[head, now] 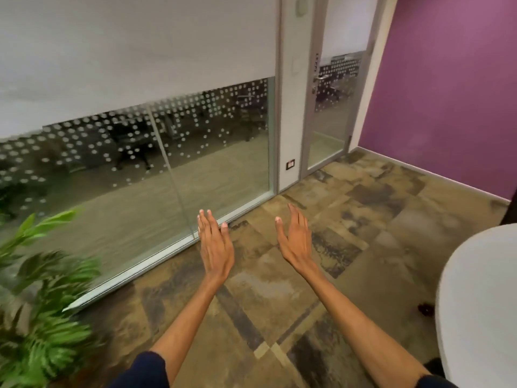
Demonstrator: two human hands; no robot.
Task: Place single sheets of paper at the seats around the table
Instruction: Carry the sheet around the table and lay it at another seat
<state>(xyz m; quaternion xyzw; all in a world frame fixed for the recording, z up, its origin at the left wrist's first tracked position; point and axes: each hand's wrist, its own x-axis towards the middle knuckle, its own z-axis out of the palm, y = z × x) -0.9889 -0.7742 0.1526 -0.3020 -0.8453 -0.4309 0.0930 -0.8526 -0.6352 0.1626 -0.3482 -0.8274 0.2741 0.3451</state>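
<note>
My left hand [215, 245] & right hand [296, 242] are both flat, fingers straight, holding nothing, out over the carpet [363, 197]. No paper in view. Table [481, 303] edge at right, so prob. between seats.

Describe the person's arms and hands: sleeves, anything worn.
Dark navy short sleeves, left sleeve and right sleeve, end near the elbows. Below them nothing is worn: the left hand and right hand show no gloves, rings or watch.
</note>
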